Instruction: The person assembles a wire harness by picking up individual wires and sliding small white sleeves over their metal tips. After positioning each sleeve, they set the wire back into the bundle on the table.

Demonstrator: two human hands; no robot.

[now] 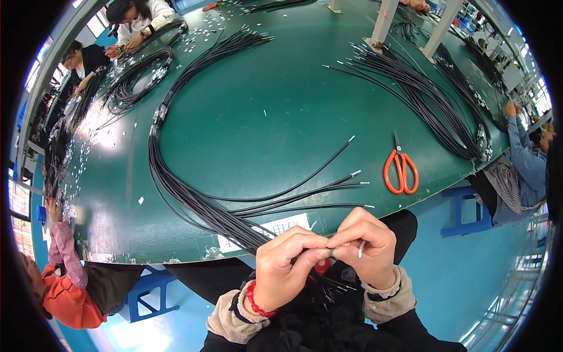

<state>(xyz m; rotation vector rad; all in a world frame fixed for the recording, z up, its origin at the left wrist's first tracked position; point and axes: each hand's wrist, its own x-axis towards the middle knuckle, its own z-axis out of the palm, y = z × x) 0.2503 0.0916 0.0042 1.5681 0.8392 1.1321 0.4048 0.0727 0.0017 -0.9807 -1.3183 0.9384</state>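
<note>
My left hand point(288, 265) and my right hand point(366, 247) meet at the table's near edge, thumbs and forefingers pinched together tip to tip. Between them is a thin black cable, mostly covered by the fingers. A small white strip point(361, 250) pokes out by my right fingers. From under my left hand a thick bundle of black cables point(218, 219) curves away leftward and up the table. Several loose cable ends with pale tips point(355, 173) lie just beyond my hands. More bare-tipped ends point(337, 286) hang below them, over my lap.
Orange-handled scissors point(399, 155) lie to the right on the green table point(281, 111). Another cable bundle point(419, 91) spreads at the far right, near white posts point(384, 23). A printed white sheet point(293, 223) lies by my left hand. Co-workers sit on both sides; blue stools point(469, 211) stand below.
</note>
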